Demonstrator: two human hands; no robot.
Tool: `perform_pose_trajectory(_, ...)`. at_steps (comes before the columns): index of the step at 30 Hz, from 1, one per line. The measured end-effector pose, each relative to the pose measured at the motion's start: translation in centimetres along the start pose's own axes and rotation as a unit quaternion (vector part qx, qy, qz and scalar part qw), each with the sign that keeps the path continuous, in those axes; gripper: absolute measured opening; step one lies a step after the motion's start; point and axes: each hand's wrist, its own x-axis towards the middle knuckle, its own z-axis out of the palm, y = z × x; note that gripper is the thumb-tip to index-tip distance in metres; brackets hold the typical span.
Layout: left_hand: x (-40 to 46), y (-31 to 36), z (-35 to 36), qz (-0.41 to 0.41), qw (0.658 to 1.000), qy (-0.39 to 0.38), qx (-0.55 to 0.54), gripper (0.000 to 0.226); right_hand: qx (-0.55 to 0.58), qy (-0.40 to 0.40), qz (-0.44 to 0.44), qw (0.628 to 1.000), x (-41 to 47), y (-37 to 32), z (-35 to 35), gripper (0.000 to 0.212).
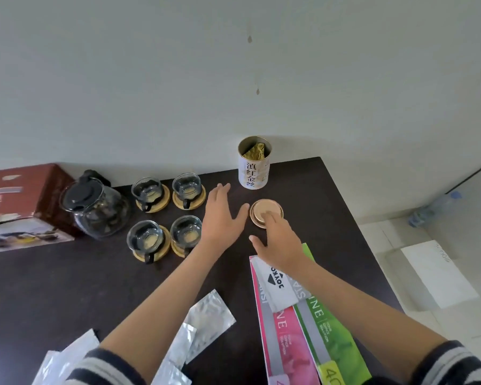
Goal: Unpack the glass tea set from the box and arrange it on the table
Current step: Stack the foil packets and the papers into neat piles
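A glass teapot [96, 208] with a black lid stands at the left of the dark table [317, 195]. To its right, several glass cups [147, 190] with black handles sit on round wooden coasters [161, 208] in a square group. The red tea set box [20, 201] lies at the far left. My left hand [222, 215] hovers flat and open beside the right-hand cups. My right hand [278, 240] is open too, its fingertips resting on a round gold tin lid [261, 208]. The open white tea tin [254, 163] stands behind the lid.
Pink and green folders [295, 323] lie under my right forearm at the front right. Silver foil packets [206, 318] are scattered at the front left. The table's right edge drops to a tiled floor with a plastic bottle [433, 208] and a white sheet [439, 273].
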Motion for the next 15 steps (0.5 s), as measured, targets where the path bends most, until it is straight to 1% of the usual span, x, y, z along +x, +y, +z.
perform_pose_trajectory(2,-3.7,-1.2,-1.6,0.022,0.999,0.034,0.000,0.060,0.021,-0.015,-0.016,1.000,-2.6,-1.2,0.8,0.062)
perform_pose_trajectory(5,-9.1,-4.1,-3.7,0.034,0.997,0.073,0.008,0.050,0.048,-0.041,-0.043,0.997,-6.6,-2.8,3.0,0.062)
perform_pose_trajectory(7,-12.4,-6.6,-4.6,0.023,0.995,0.101,0.007,0.045,0.061,-0.073,-0.045,0.994,-9.1,-3.8,4.7,0.062)
perform_pose_trajectory(8,-14.0,-7.9,-5.1,0.003,0.994,0.111,0.006,0.045,0.063,-0.088,-0.046,0.993,-10.3,-4.2,5.7,0.062)
perform_pose_trajectory(10,-17.2,-10.7,-6.1,-0.051,0.992,0.116,0.017,0.051,0.071,-0.111,-0.041,0.990,-12.5,-5.1,7.4,0.064)
perform_pose_trajectory(12,-20.1,-13.8,-6.9,-0.102,0.988,0.108,0.043,0.061,0.087,-0.128,-0.024,0.988,-14.4,-5.7,9.0,0.066)
perform_pose_trajectory(15,-24.1,-18.3,-8.6,-0.158,0.979,0.088,0.095,0.083,0.054,-0.116,0.005,0.992,-16.4,-6.5,11.1,0.073)
